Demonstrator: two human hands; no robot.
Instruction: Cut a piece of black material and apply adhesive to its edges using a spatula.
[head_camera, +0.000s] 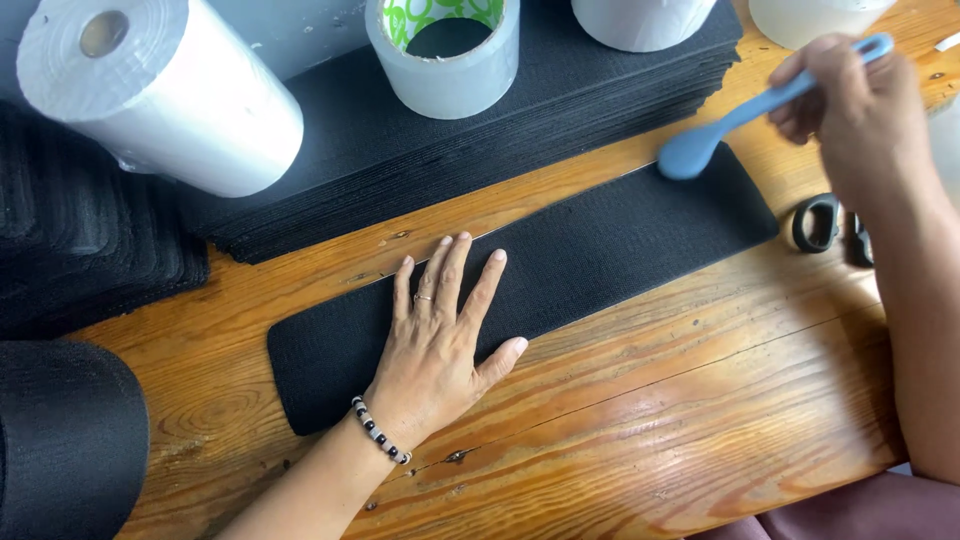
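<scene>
Your left hand (440, 335) lies flat and open, fingers spread, on the near-left part of the black strip (600, 250), pinning it to the counter (650, 400). Your right hand (850, 110) is closed around the handle of a blue brush (730, 120), whose head touches the strip's far right end. The strip lies diagonally across the counter, just in front of a stack of black sheets (450, 150).

To work the strip well, keep the flat hand's weight even so the strip does not creep, and draw the brush along its length rather than across, staying inside its rounded corners.

Beyond the strip, the stack carries a roll of tape (445, 75) and a white roll (165, 95), so there is little room that way. Just right of the strip's far end, black scissors (825, 225) lie close to your right forearm. On the near side of the strip the counter is bare wood.
</scene>
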